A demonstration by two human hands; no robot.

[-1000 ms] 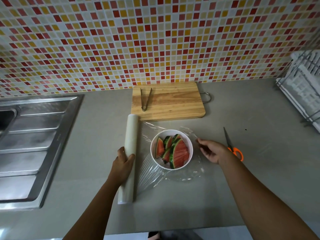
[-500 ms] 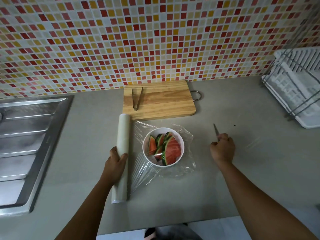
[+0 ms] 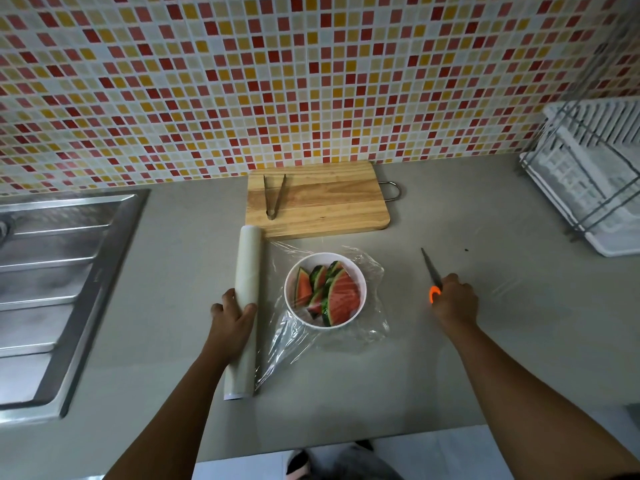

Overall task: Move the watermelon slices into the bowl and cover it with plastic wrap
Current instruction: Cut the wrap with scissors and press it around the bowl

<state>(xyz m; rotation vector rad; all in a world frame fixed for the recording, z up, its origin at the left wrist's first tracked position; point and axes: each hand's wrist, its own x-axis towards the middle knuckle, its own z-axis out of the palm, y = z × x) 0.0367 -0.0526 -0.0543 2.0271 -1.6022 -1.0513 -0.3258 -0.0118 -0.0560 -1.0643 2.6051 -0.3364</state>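
A white bowl (image 3: 290, 289) holds several watermelon slices (image 3: 341, 299) in the middle of the grey counter. A clear sheet of plastic wrap (image 3: 372, 271) lies loosely over and around the bowl, still joined to its roll (image 3: 246, 268) on the left. My left hand (image 3: 231, 318) grips the roll near its middle and presses it on the counter. To the right of the bowl, my right hand (image 3: 453, 301) is closed over the orange handles of the scissors (image 3: 431, 271), whose blades point away from me.
A wooden cutting board (image 3: 332, 202) with metal tongs (image 3: 273, 195) on it lies behind the bowl, against the tiled wall. A steel sink (image 3: 52, 271) is at the left. A white dish rack (image 3: 588, 181) stands at the far right. The counter's front edge is near my body.
My right hand let go of the wrap's right edge, moved right and closed over the scissors' handles. My left hand stayed on the roll.
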